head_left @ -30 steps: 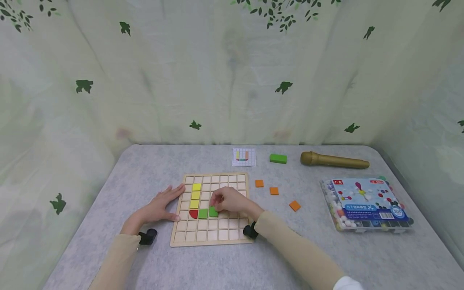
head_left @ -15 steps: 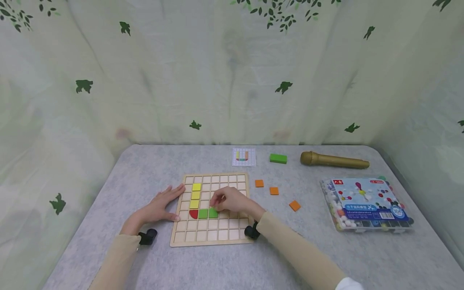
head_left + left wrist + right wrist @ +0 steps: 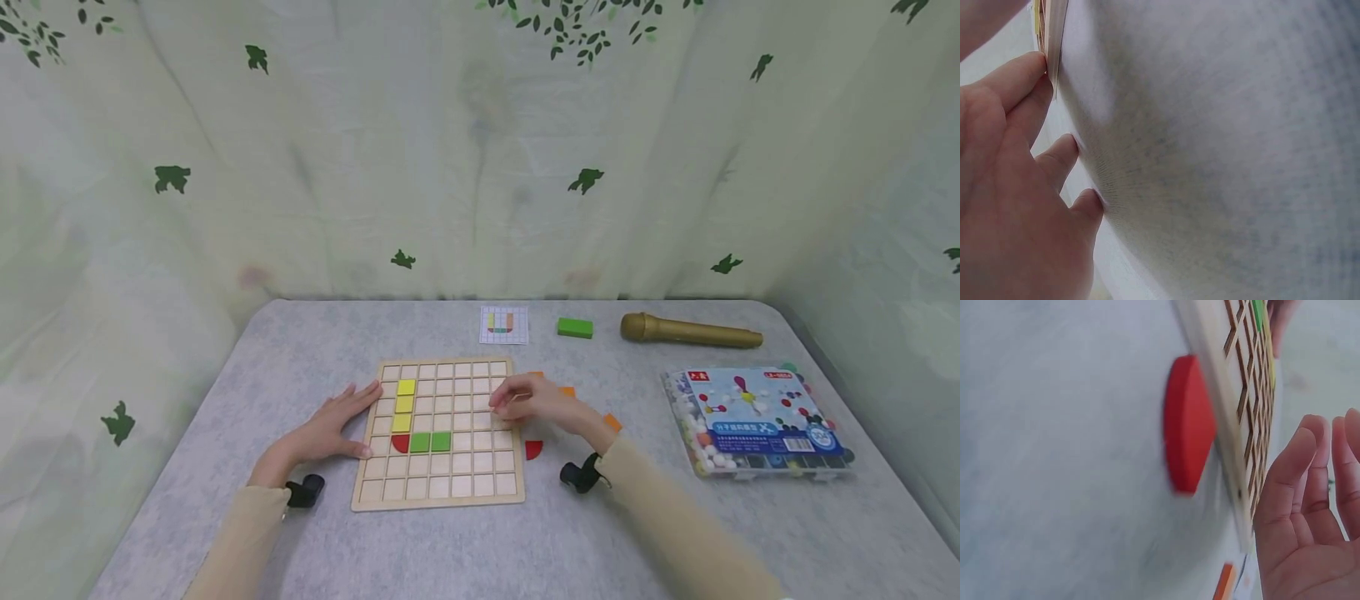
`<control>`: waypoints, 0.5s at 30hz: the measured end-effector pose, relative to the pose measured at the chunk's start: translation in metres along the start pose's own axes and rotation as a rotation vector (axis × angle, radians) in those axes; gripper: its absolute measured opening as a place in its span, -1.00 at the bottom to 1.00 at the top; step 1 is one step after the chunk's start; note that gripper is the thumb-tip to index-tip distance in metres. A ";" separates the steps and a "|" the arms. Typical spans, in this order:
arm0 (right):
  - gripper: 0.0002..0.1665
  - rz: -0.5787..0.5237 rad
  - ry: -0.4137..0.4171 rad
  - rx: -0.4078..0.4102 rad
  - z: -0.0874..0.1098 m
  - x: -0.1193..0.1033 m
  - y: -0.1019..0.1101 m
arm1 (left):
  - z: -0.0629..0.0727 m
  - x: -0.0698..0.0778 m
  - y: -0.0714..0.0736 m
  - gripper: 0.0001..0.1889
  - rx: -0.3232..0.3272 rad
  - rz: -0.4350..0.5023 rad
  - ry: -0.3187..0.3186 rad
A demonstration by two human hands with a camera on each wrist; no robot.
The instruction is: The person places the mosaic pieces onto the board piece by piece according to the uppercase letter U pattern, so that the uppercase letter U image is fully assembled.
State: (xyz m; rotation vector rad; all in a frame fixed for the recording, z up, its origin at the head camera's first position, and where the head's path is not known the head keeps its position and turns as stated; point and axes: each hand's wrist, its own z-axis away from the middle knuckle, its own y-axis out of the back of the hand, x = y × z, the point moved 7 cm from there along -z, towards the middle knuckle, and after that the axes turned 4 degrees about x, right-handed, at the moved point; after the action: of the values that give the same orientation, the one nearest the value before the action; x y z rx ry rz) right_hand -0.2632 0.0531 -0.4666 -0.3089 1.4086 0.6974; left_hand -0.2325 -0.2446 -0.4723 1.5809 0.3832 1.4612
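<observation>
Your left hand (image 3: 326, 427), fingers spread, touches the grid board (image 3: 462, 386) on the counter (image 3: 420, 554); your right hand (image 3: 534, 402), fingers loosely bent, empty, is over its right edge, near a red piece (image 3: 533, 450)

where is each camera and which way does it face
Head: on the head, facing forward and down at table, board and curtain; left hand, right hand and sleeves show.
Left wrist: on that wrist, facing the table, board edge-on; left hand shows.
Right wrist: on that wrist, facing the red piece beside the board; right hand and part of the left show.
Head and right wrist share that piece.
</observation>
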 end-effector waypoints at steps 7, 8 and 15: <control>-0.69 0.015 -0.052 0.043 0.023 0.015 0.022 | 0.001 0.000 0.000 0.09 -0.001 -0.008 0.005; -0.70 0.014 -0.060 0.048 0.026 0.017 0.024 | 0.001 0.001 0.000 0.09 -0.001 -0.006 0.005; -0.77 0.046 -0.056 0.029 0.037 0.023 0.024 | 0.000 0.000 0.000 0.08 -0.001 -0.004 -0.002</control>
State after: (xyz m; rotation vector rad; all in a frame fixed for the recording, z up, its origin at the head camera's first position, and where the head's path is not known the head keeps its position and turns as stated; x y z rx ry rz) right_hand -0.2486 0.0997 -0.4779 -0.2338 1.3748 0.7174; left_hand -0.2323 -0.2444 -0.4720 1.5805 0.3843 1.4561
